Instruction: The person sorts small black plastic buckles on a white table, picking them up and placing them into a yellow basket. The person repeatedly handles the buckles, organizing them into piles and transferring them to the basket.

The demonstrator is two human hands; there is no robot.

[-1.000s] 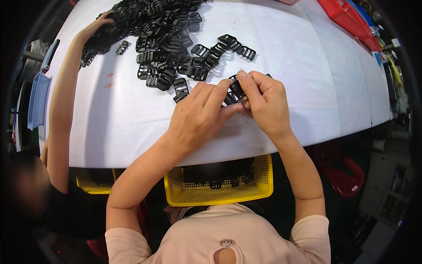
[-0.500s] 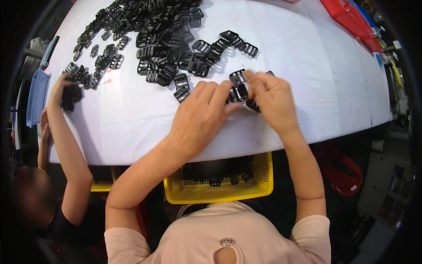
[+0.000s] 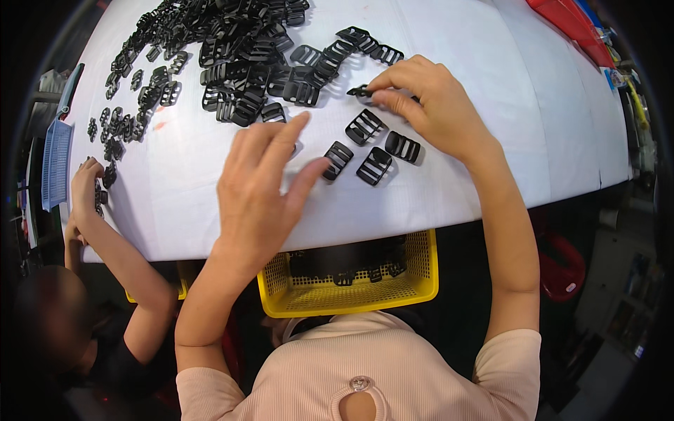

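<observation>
My right hand pinches a black plastic strap buckle between thumb and fingers, tilted edge-on above the white table. My left hand hovers with its fingers spread and holds nothing. Its thumb tip is at the edge of a slotted buckle; I cannot tell whether they touch. Between my hands lie a few more loose buckles, one with a pale gap, one nearer me and one to the right. A large heap of the same buckles spreads beyond my left hand.
At the table's near edge, a yellow perforated basket holds black buckles. To the left, another person's hand is among small buckles, near a blue basket. A red tray stands far right, and a red stool below.
My hands have moved apart: the left leftward and opened, the right up and away with a buckle. Loose buckles now show between them. The other person's hand has moved nearer the table edge.
</observation>
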